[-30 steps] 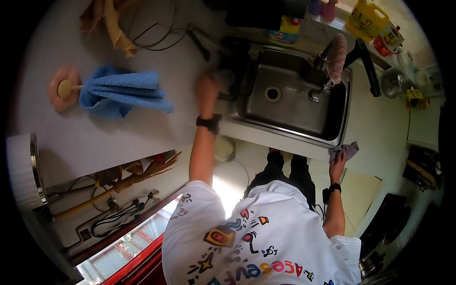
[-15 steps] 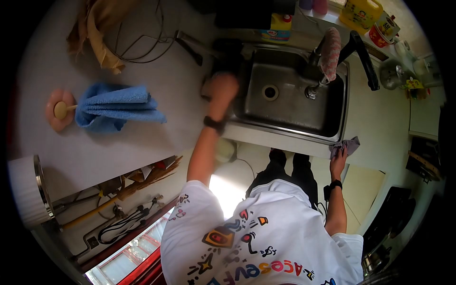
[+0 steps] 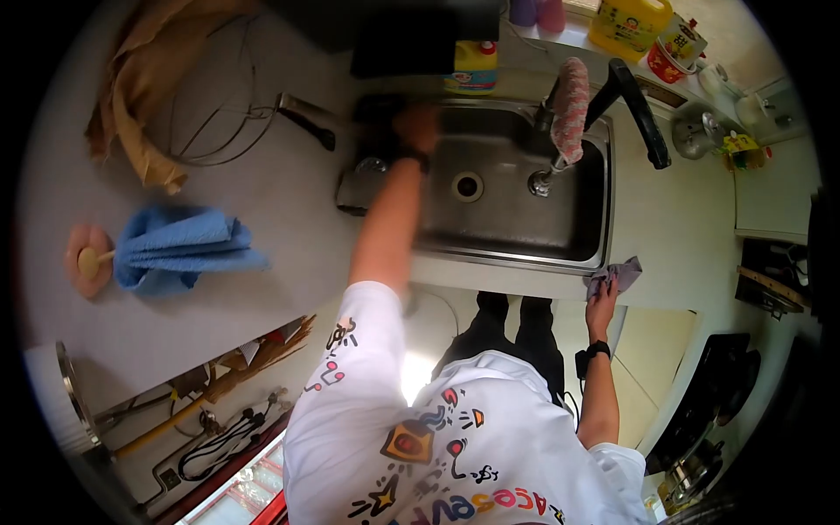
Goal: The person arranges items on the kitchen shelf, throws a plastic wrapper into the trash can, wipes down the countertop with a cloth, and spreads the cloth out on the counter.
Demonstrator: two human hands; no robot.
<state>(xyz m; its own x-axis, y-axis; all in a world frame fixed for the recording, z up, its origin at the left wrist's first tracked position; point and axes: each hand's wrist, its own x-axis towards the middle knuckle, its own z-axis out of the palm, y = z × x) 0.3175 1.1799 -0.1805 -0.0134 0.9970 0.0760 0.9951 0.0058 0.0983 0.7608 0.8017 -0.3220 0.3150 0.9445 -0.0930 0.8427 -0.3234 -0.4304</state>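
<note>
My left hand, smeared by motion, is over the left back part of the metal sink; its fingers cannot be made out. Just left of it sits a dark object whose kind I cannot tell. A grey box-like item with a round shiny thing by it stands left of the sink, partly behind my forearm. At the sink's front right corner, my right hand has its fingers closed on a crumpled purple-grey cloth, which rests on the counter edge.
A black faucet and a pink patterned sleeve rise behind the sink. A yellow bottle stands at the back. Leftward on the counter are a blue towel on a holder, a wire rack and brown paper.
My left hand has moved from left of the sink toward its back left part. My right hand stays on the cloth. The whole view has shifted slightly.
</note>
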